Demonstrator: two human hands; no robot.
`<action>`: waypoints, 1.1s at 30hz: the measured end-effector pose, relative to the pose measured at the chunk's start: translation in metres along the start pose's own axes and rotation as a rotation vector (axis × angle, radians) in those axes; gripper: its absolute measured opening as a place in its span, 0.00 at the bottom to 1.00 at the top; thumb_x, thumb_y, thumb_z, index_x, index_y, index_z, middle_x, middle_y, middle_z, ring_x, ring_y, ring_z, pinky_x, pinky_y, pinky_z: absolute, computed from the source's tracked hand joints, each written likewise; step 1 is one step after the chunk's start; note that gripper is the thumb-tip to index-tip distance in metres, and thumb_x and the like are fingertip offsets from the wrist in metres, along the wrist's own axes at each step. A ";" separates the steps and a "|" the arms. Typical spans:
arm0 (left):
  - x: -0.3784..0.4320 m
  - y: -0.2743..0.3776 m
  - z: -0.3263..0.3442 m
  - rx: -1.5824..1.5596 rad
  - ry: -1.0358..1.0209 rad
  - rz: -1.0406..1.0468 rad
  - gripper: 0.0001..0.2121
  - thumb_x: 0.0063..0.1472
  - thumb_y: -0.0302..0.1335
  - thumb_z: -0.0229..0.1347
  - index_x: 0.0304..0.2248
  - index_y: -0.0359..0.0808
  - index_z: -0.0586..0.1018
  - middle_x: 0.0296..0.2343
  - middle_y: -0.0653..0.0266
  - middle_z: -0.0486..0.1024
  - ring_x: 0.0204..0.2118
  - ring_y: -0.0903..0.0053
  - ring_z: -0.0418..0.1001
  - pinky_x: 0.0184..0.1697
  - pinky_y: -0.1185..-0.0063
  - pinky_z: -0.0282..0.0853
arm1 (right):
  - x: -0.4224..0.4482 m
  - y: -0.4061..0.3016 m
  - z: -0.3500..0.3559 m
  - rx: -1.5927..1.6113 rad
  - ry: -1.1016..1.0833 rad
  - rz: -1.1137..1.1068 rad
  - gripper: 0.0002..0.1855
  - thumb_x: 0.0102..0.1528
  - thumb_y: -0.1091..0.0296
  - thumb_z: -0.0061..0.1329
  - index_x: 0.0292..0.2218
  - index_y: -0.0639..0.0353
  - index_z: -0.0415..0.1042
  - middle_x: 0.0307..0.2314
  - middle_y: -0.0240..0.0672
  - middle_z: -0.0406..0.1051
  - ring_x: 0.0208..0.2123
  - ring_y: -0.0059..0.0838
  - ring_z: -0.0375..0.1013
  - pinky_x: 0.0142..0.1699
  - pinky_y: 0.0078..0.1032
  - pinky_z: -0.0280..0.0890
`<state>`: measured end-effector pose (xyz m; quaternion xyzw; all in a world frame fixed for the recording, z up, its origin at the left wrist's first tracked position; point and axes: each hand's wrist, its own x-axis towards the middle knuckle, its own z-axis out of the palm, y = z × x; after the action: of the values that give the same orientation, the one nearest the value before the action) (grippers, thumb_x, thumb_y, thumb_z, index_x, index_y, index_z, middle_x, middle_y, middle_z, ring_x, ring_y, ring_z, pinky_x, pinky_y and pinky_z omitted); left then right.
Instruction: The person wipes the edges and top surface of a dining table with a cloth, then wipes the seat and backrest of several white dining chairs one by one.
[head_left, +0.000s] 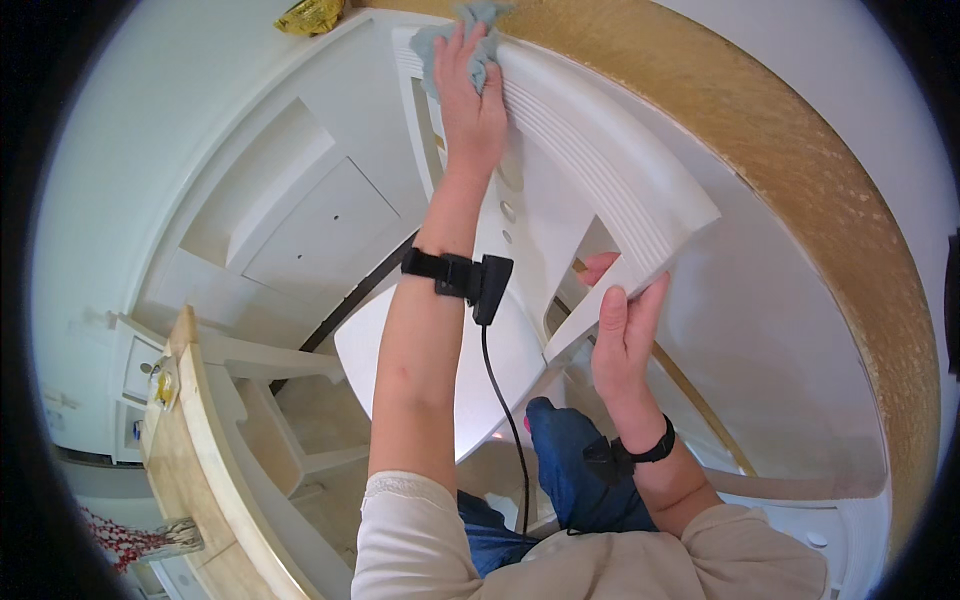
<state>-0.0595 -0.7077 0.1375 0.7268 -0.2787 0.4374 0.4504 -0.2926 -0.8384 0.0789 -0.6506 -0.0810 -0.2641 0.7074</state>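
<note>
A white chair with a tall back stands before me, its grooved top rail (585, 142) running from the upper middle toward the right. At the rail's far end, my left hand (474, 112) presses a grey-blue cloth (429, 51) onto it; the cloth bunches out around the fingers. My right hand (626, 337) grips the side post (581, 330) of the backrest just under the rail's near corner, some fingertips showing through the opening. Below the backrest lies the smooth white chair seat (420, 352), partly covered by my left forearm.
A marble-topped table (225, 510) curves along the lower left, bearing a vase (184, 536) with red-berried twigs and a small packet (163, 382). White cabinets (315, 217) line the far side. A gold foil packet (309, 16) lies on top. A gold-brown band (817, 172) arcs along the right.
</note>
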 end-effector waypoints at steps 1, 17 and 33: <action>0.002 -0.008 -0.002 0.025 0.018 0.002 0.20 0.65 0.30 0.44 0.56 0.38 0.66 0.59 0.52 0.55 0.64 0.51 0.44 0.64 0.63 0.40 | 0.000 0.001 -0.001 -0.019 -0.012 -0.010 0.23 0.65 0.55 0.34 0.52 0.64 0.51 0.40 0.41 0.64 0.40 0.27 0.66 0.48 0.26 0.62; -0.119 -0.156 -0.045 0.016 0.130 -0.706 0.23 0.66 0.27 0.39 0.59 0.27 0.57 0.57 0.46 0.57 0.60 0.59 0.56 0.61 0.72 0.51 | 0.001 0.017 0.006 -0.195 0.005 -0.163 0.23 0.65 0.55 0.32 0.50 0.65 0.48 0.31 0.39 0.62 0.29 0.24 0.64 0.37 0.23 0.62; -0.105 -0.002 0.008 -0.180 0.093 -0.520 0.25 0.67 0.31 0.41 0.62 0.36 0.54 0.59 0.48 0.53 0.62 0.60 0.50 0.63 0.71 0.44 | -0.001 0.018 0.004 -0.169 0.044 -0.096 0.19 0.65 0.57 0.33 0.47 0.65 0.50 0.33 0.38 0.63 0.31 0.23 0.64 0.41 0.24 0.62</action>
<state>-0.1037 -0.7126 0.0420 0.7100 -0.0996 0.3137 0.6226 -0.2843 -0.8337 0.0633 -0.6975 -0.0738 -0.3176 0.6381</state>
